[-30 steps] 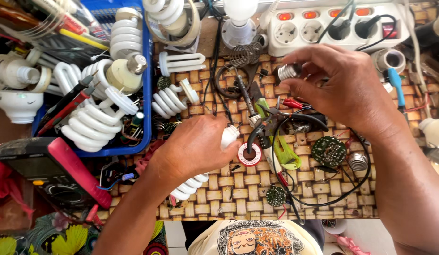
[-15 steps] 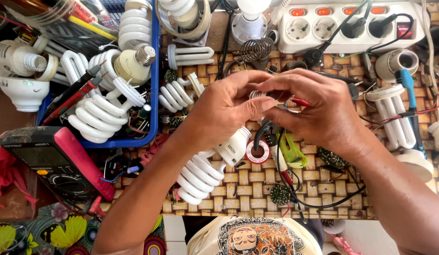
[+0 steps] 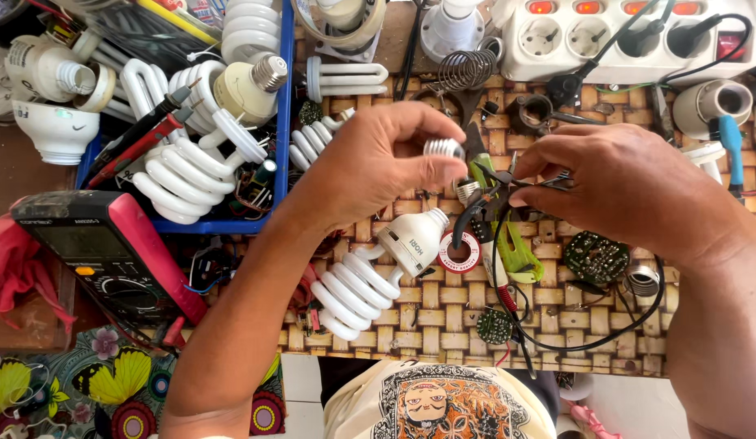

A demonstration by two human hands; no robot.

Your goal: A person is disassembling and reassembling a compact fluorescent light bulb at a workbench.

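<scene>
My left hand pinches a small metal screw cap between thumb and fingers, just above the woven mat. To its right, my right hand grips the end of a thin black tool, whose black cable loops over the mat. Below both hands, a white spiral lamp lies on the mat with its base pointing up-right, and neither hand touches it. A red-and-white solder reel sits next to the lamp's base.
A blue tray at left holds several spiral lamps. A red-and-black multimeter lies at lower left. A white power strip runs along the back. On the mat are round green circuit boards, a green-handled tool and a blue-handled tool.
My left hand let go of the spiral lamp, rose and took the metal cap from my right hand. My right hand then closed on the black tool.
</scene>
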